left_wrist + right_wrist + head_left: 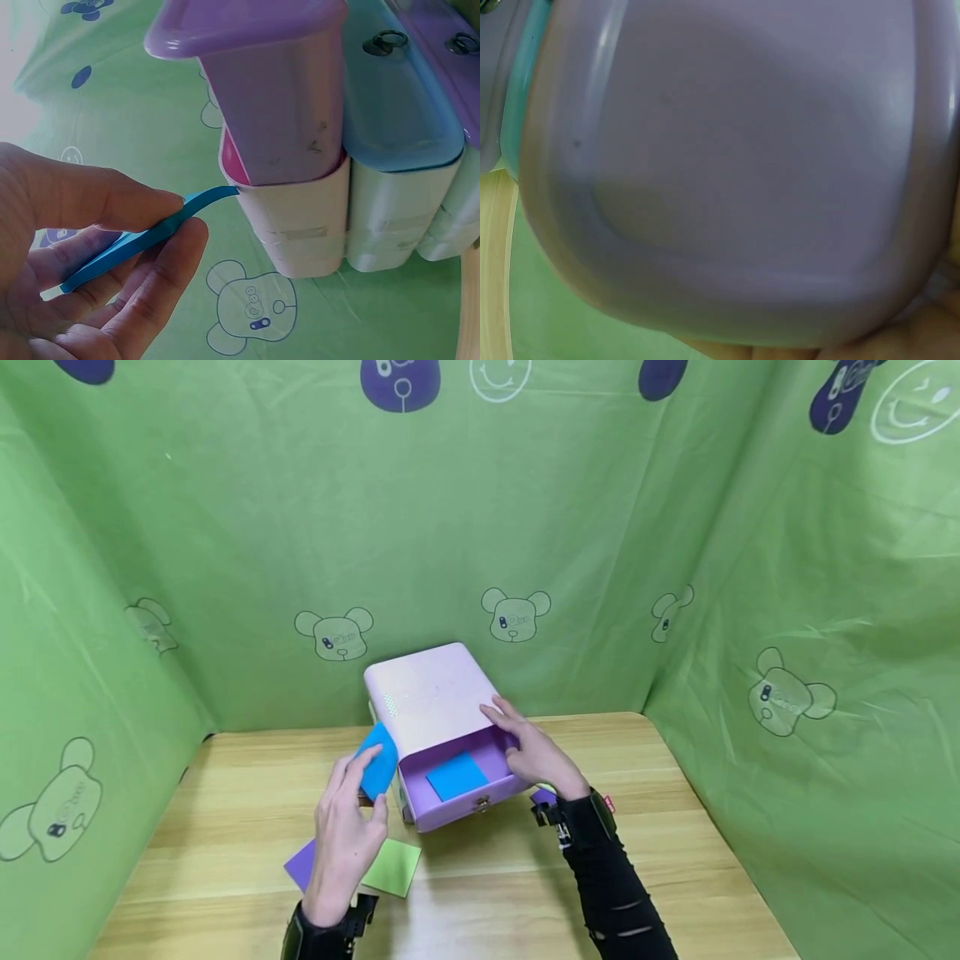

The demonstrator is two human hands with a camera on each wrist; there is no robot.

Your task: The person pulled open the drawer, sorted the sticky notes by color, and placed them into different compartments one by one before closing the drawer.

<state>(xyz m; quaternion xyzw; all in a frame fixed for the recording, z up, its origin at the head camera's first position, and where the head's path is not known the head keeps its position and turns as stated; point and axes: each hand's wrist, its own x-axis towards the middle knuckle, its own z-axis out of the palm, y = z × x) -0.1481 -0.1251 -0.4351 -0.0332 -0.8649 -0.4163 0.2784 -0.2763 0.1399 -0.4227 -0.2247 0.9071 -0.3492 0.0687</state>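
My left hand [348, 827] pinches a blue sticky-note pad [381, 767] between thumb and fingers, beside the cabinet's left front corner. The pad [142, 240] is bent in the left wrist view. A light purple drawer cabinet [431, 689] stands on the table with its top drawer [450, 814] pulled out. Inside the drawer lies another blue sticky-note pad [456, 776]. My right hand [542, 752] grips the drawer's right side, thumb at the side wall and fingertips at the cabinet's top edge. The drawer front [757, 172] fills the right wrist view and hides most of that hand.
A purple pad [301, 865] and a green pad [393, 867] lie on the wooden table [480, 910] by the left hand. More purple [543, 796] shows under the right wrist. Below the top drawer, a blue drawer [401, 97] is closed. Green cloth [450, 527] surrounds the table.
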